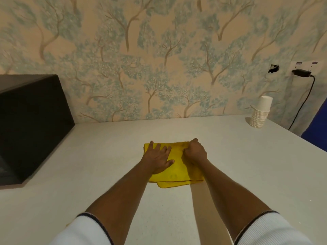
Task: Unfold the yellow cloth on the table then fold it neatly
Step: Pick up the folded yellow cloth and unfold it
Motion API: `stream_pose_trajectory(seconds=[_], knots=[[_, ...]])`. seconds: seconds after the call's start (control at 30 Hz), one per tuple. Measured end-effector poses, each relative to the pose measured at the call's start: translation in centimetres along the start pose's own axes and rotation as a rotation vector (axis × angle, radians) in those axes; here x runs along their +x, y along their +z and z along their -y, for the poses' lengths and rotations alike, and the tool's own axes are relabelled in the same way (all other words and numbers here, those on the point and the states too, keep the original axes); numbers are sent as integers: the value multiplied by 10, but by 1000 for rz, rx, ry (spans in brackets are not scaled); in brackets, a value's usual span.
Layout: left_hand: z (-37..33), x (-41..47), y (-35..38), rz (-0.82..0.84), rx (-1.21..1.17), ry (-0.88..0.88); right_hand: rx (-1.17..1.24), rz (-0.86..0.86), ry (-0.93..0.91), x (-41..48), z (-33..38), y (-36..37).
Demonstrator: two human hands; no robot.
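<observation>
The yellow cloth [177, 171] lies folded in a rough rectangle in the middle of the white table [247, 174], with a lower layer sticking out at its near edge. My left hand [158, 157] rests flat on the cloth's left half, fingers spread and pressing down. My right hand [195, 152] sits on the right half with its fingers curled in, pinching the cloth's top layer near the far right part. Both forearms cover parts of the cloth's near corners.
A black box-shaped appliance [30, 124] stands at the table's left side. A stack of white paper cups [261, 113] is at the far right by the wall. A black charger and cable [302, 89] hang from a wall socket beyond the right edge.
</observation>
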State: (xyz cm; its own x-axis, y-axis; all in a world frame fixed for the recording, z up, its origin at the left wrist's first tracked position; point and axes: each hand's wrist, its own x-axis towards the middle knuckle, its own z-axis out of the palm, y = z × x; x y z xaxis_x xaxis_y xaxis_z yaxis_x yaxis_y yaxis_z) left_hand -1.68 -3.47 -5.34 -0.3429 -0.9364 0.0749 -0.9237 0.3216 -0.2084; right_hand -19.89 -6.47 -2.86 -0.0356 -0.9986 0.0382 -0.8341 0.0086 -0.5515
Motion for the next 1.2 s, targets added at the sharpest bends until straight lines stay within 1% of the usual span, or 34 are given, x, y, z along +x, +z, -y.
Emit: stream_pose_trajectory(seconds=[0.07,0.13,0.2,0.23,0.3,0.37,0.47,0.53,0.57,0.63,0.77,0.9,1.0,1.1,1.2], knots=[[1,3,1,32,-32,19,110,6,41,5,2,-3],[2,4,2,69,-82,-1,173,13,66,8,7,-4],[1,3,1,76,-195,-47,243,27,81,12,15,-7],[-1,3,-1,68,-288,-86,283,36,75,14,19,-7],[-6,7,-10,27,-491,-186,404,60,40,13,28,-9],[-13,12,-27,-34,-716,-277,573,80,7,9,38,-10],[-22,16,-55,-114,-1170,-327,847,118,29,-1,57,-12],[-22,14,-69,-168,-1283,-377,1037,144,80,-6,70,-15],[-19,14,-74,-186,-1294,-393,1118,166,97,-9,76,-18],[-11,11,-83,-230,-1306,-400,1204,195,79,-14,86,-25],[9,-3,-102,-343,-1398,-382,1215,156,-19,-25,105,-34],[34,-23,-121,-347,-1406,-281,1145,98,-123,-39,128,-42],[52,-40,-135,-281,-1490,-183,1068,35,-144,-49,145,-47],[73,-60,-149,-213,-1487,-166,1045,-32,-151,-55,160,-54],[94,-82,-162,-250,-1440,-192,927,-107,-219,-60,169,-62]])
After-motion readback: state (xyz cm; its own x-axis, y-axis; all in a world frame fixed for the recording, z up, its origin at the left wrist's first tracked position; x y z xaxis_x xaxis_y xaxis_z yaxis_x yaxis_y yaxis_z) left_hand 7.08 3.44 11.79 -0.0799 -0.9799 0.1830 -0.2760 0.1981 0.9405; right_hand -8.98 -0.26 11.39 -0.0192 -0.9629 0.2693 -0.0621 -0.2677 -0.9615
